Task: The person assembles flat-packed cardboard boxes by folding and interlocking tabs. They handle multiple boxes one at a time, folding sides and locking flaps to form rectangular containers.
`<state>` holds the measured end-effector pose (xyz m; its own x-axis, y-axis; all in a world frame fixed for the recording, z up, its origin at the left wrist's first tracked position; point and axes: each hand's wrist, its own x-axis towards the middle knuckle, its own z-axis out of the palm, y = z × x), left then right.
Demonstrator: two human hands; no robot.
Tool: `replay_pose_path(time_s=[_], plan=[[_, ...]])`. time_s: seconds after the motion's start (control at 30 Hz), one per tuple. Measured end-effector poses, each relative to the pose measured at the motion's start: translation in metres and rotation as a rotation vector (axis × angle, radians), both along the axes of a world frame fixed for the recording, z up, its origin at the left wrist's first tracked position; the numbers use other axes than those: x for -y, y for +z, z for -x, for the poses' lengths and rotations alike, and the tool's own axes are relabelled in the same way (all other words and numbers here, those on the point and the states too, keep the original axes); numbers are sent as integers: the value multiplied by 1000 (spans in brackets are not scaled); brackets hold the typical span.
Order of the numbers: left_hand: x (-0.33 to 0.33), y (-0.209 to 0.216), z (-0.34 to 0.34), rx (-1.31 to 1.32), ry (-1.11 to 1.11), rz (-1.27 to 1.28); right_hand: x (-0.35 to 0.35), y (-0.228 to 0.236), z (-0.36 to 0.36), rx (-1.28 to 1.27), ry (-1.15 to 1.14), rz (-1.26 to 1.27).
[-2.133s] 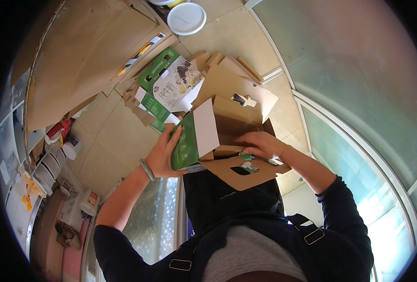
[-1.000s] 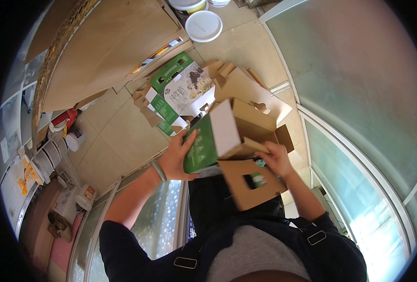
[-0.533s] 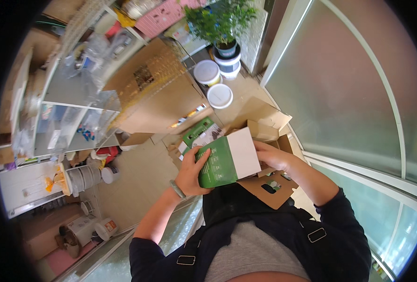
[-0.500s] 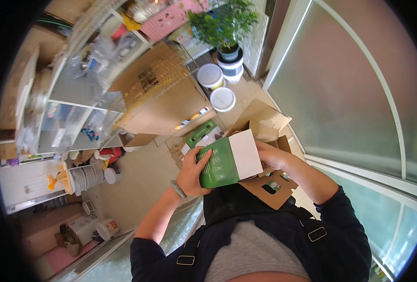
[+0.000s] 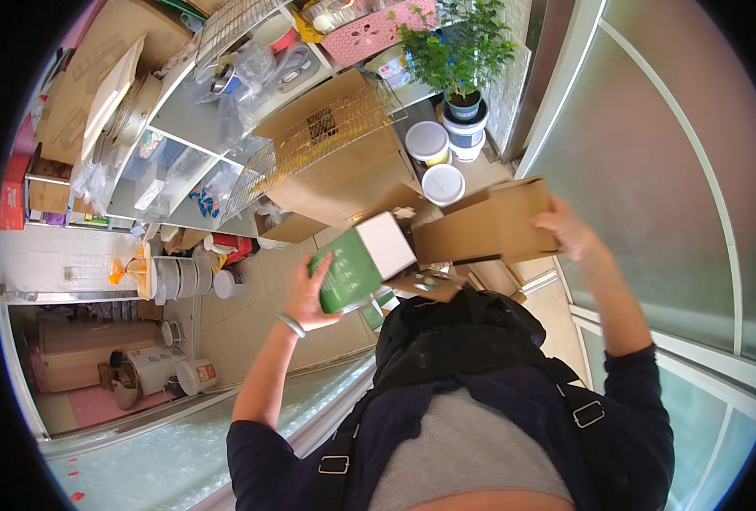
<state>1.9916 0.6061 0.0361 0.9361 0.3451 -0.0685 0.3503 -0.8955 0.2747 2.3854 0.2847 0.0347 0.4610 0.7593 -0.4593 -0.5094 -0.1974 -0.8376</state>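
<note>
My left hand (image 5: 304, 298) grips a green box (image 5: 350, 274) with a white end, thumb on its green face and a pale bangle at the wrist. Away to the right, my right hand (image 5: 568, 228) pinches the outer end of a brown cardboard box (image 5: 487, 223), which sits tilted with its near end by the white end of the green box. Below them, a brown cardboard flap with cutouts (image 5: 433, 285) shows in front of my black apron (image 5: 463, 328). What lies inside the brown box is hidden.
A big open carton (image 5: 335, 170) and a wire rack stand beyond the boxes. White lidded buckets (image 5: 442, 185) and a potted plant (image 5: 465, 102) are at the back. Frosted glass doors (image 5: 650, 170) close off the right. Cluttered white shelves (image 5: 186, 136) fill the left.
My right hand has drawn away rightward from behind the green box, bringing the brown cardboard box out to the right. The green box has shifted left in my left hand.
</note>
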Motion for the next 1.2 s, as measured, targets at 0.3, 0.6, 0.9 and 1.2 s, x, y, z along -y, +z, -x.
replay_pose_path(time_s=[0.3,0.6,0.9,1.2], plan=[[-40,-21,30,1,97,-31,26,-177,-9,152,-178,247],[-47,38,23,86,-175,-19,-28,-188,90,904,44,284],[-6,125,-44,124,-350,-21,-148,-15,152,488,626,-279],[20,169,-90,164,-457,-88,-154,-15,146,583,230,-665]])
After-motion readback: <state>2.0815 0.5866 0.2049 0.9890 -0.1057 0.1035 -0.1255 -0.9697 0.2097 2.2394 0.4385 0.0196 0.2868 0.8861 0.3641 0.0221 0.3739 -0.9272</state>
